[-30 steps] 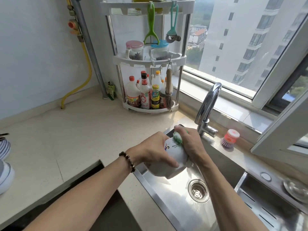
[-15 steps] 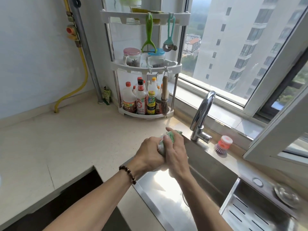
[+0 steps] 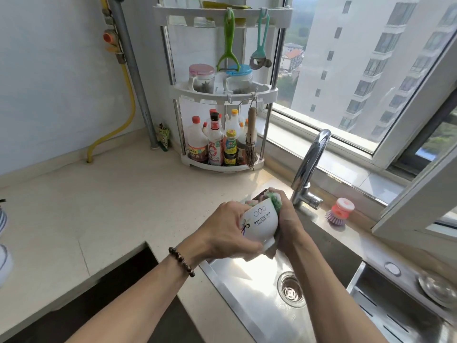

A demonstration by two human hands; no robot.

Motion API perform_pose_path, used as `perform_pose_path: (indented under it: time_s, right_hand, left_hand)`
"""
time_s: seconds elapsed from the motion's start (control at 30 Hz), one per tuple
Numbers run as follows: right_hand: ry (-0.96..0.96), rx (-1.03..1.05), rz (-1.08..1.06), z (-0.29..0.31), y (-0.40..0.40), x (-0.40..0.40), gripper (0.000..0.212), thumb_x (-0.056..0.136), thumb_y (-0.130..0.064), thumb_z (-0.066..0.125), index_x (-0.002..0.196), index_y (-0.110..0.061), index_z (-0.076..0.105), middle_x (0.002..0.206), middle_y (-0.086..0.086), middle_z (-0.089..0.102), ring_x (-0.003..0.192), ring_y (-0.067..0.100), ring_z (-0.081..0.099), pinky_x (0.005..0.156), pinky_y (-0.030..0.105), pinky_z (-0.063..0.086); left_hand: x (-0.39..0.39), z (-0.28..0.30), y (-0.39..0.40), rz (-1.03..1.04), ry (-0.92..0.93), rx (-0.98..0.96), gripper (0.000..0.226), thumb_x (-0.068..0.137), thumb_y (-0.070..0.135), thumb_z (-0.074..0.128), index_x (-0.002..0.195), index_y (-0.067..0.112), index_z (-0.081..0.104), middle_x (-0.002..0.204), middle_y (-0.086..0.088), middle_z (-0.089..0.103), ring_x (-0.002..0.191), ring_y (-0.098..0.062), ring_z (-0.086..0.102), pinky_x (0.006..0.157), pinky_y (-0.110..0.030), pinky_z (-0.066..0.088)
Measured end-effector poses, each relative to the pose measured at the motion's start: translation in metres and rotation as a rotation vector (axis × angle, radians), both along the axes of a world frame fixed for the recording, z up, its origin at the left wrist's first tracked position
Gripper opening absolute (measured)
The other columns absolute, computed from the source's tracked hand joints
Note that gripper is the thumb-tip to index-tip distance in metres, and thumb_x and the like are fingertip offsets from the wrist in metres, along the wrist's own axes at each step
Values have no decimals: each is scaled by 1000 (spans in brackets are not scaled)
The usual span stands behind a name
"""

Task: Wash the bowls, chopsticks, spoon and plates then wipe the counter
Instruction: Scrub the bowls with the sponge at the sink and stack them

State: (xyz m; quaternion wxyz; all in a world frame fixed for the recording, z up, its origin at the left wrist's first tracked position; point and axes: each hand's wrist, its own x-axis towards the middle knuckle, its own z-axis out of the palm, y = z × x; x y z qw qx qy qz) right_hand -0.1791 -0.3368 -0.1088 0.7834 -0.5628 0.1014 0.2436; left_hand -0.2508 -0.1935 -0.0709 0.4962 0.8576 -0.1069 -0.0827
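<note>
A white bowl (image 3: 259, 222) with printed lettering is held over the steel sink (image 3: 247, 288), tilted with its outside wall facing me. My left hand (image 3: 222, 233) grips the bowl from the left, fingers curled under its base. My right hand (image 3: 288, 219) presses a green and pink scrubbing sponge (image 3: 274, 200) against the bowl's rim and right side. More dishes (image 3: 3, 243) show at the far left edge of the beige counter (image 3: 111, 206), mostly cut off.
A chrome faucet (image 3: 309, 164) rises behind the sink, with a pink dish brush (image 3: 340, 211) beside it. A white corner rack (image 3: 222, 95) holds sauce bottles, jars and hanging peelers. The sink drain (image 3: 291, 289) lies below my hands. A steel lid (image 3: 437, 288) sits at right.
The bowl has turned in my hands so its printed side now faces me. My right hand with the sponge has shifted along the rim to the right side.
</note>
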Motion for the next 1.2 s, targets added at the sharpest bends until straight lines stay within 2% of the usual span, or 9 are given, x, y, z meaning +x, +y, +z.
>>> perform_pose_path:
  time_s: [0.13, 0.3, 0.47, 0.53, 0.67, 0.8, 0.97, 1.1, 1.2]
  right_hand:
    - [-36, -81, -19, 6, -6, 6, 35, 91, -38, 56, 72, -9, 59, 67, 15, 62, 55, 31, 60, 52, 32, 51]
    - [-366, -583, -46, 6, 8, 10, 36, 81, -41, 61, 66, -8, 62, 64, 10, 60, 61, 23, 52, 60, 35, 43]
    - [-655, -680, 75, -4, 19, -27, 38, 100, -50, 46, 119, -19, 59, 116, -5, 56, 102, 18, 57, 90, 36, 46]
    - [-585, -594, 16, -12, 19, -29, 55, 92, -60, 38, 130, -26, 58, 126, -6, 57, 110, 14, 57, 99, 39, 46]
    - [-128, -130, -155, -5, 6, -2, 48, 97, -54, 44, 89, -14, 69, 101, 23, 73, 84, 34, 71, 83, 54, 56]
    - [-449, -413, -160, -1, 25, -23, 65, 83, -71, 33, 125, -30, 60, 127, 6, 61, 115, 24, 61, 104, 51, 47]
    - [-244, -203, -161, 5, 18, -5, 55, 93, -63, 40, 94, -15, 67, 98, 17, 72, 90, 33, 70, 90, 61, 54]
    - [-672, -561, -54, -1, 36, -33, 71, 89, -65, 23, 141, -24, 49, 144, 2, 47, 137, 20, 42, 119, 44, 30]
    - [-510, -425, -83, 10, 29, -16, 60, 88, -63, 34, 109, -16, 64, 114, 13, 66, 108, 27, 61, 101, 53, 48]
  left_hand:
    - [3, 6, 8, -26, 138, -95, 27, 69, -2, 85, 89, 7, 69, 84, -3, 70, 75, -17, 71, 63, -29, 56]
    - [24, 2, 2, 30, 195, 144, 30, 65, 13, 89, 89, 15, 70, 91, -5, 73, 84, -21, 71, 75, -38, 62]
    - [22, -16, 3, 224, 122, -54, 10, 63, 8, 74, 67, 14, 68, 70, -6, 72, 68, -26, 71, 60, -38, 60]
    - [20, -17, -1, 219, 87, -84, 12, 61, 4, 75, 67, 13, 69, 69, -7, 73, 64, -27, 72, 56, -39, 60]
    - [15, -11, -10, 225, 22, -151, 23, 64, 2, 87, 76, 15, 73, 79, -4, 74, 70, -21, 73, 58, -34, 59]
    - [26, -11, -4, 260, 4, -159, 24, 58, 12, 88, 76, 7, 74, 76, -9, 76, 70, -25, 75, 61, -41, 62]
    - [19, -15, -4, 262, -46, -163, 20, 59, 11, 84, 74, 9, 72, 74, -8, 74, 66, -23, 74, 56, -33, 58]
    - [25, -16, 8, 251, -35, -87, 17, 57, 14, 75, 70, 4, 70, 68, -10, 73, 67, -27, 73, 59, -49, 60]
    - [17, -11, 13, 178, -33, -81, 21, 61, 4, 85, 76, 2, 71, 75, -11, 74, 70, -26, 74, 61, -45, 62]
